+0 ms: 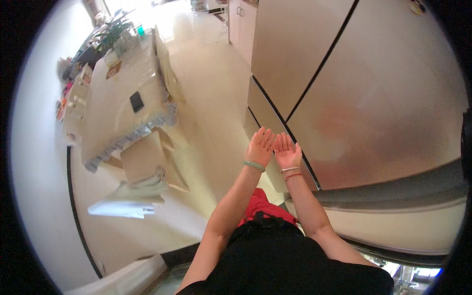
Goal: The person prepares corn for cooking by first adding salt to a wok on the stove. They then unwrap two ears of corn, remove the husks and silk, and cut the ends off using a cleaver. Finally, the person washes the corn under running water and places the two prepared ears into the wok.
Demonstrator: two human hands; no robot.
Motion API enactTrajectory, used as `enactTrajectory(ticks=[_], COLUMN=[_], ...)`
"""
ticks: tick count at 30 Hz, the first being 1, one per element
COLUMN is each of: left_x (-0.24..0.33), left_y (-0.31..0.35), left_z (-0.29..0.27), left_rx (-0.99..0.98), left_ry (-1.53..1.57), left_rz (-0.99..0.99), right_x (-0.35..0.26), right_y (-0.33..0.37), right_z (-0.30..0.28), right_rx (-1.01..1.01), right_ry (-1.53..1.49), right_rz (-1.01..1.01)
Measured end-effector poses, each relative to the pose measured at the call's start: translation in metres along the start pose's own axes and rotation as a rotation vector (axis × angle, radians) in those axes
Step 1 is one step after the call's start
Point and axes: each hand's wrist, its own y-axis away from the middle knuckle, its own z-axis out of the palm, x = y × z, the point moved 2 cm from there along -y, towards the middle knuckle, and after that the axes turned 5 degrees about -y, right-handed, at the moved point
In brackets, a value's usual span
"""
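Both my arms reach forward, palms turned up, side by side in front of my body. My left hand (pixel 261 145) is open with its fingers extended and nothing on the palm; a green bangle (pixel 254 166) circles that wrist. Close beside it, my right hand (pixel 288 151) is open too, fingers stretched out and palm bare. A silvery bracelet (pixel 289 170) and a red string bracelet (pixel 292 175) sit on the right wrist. Nearest to the hands is a large metallic refrigerator (pixel 373 88), its dark door seams running just beyond my right fingers.
On the left stands a table with a ruffled cloth (pixel 118 98), bearing a dark phone (pixel 136 102) and a potted plant (pixel 112 37). A chair (pixel 145 157) is at its near end. Pale tiled floor (pixel 206 98) runs between table and refrigerator toward a pink cabinet (pixel 242 27).
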Motion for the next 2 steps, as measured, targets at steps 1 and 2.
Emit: enactTrajectory(ticks=[1,2], left_x=[0.005,0.008], left_y=[-0.017,-0.031], left_z=[0.000,-0.001], left_rx=[0.008,0.007], left_ry=[0.008,-0.043], left_rz=[-0.030,-0.055], right_x=[0.002,0.002], right_y=[-0.015,-0.029], right_z=[0.000,0.000], right_rx=[0.015,0.030], right_ry=[-0.013,-0.026], right_rz=[-0.020,-0.039])
